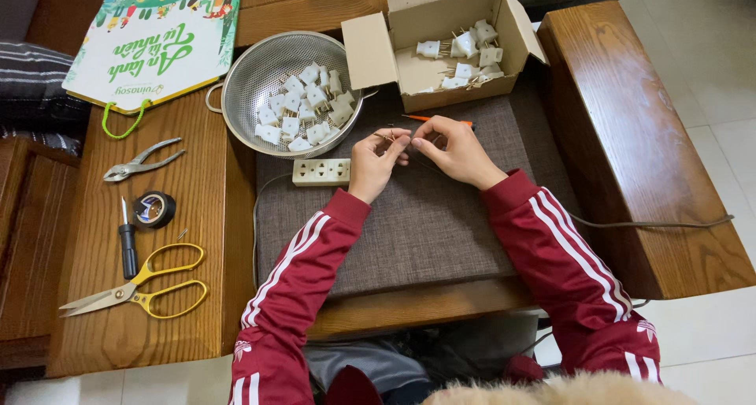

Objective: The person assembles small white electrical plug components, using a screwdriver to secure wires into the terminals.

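My left hand point(376, 159) and my right hand point(452, 149) meet over a grey-brown cushion point(425, 224), fingertips pinched together on a thin wire with bare copper strands point(391, 137). An orange-handled tool point(441, 120) lies just beyond my right hand, partly hidden by it. A white power strip point(320, 172) rests beside my left wrist. Both arms wear red sleeves with white stripes.
A metal colander point(276, 78) holds several white plugs; an open cardboard box point(453, 54) holds more. On the wooden table point(157, 295) to the left lie pliers point(142, 161), black tape point(154, 209), a screwdriver point(127, 243), yellow-handled scissors point(142, 288) and a calendar point(157, 39). A grey cable point(654, 224) runs right.
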